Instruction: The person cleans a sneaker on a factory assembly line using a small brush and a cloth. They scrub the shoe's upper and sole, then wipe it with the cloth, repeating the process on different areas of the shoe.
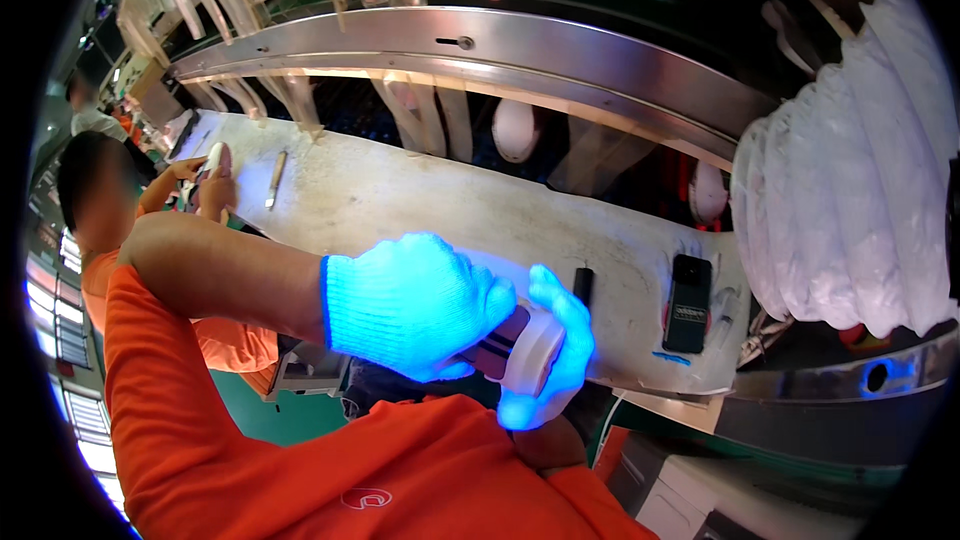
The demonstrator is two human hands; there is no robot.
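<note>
A shoe (532,352) with a thick pale sole and a dark striped upper is held up in front of my chest. My left hand (420,305), in a knit glove lit bright blue, closes over the dark upper. My right hand (562,345), gloved the same way, wraps around the sole side with its fingers curled. Both hands hide much of the shoe. A small black block-shaped object (583,286) lies on the worktable (400,185) just beyond my right hand.
A dark phone (688,304) and a small blue item (671,358) lie at the table's right end. A handled tool (277,180) lies farther left, near a co-worker holding another shoe (216,158). A metal rail (600,80) runs behind; a white ribbed duct (840,180) bulges at right.
</note>
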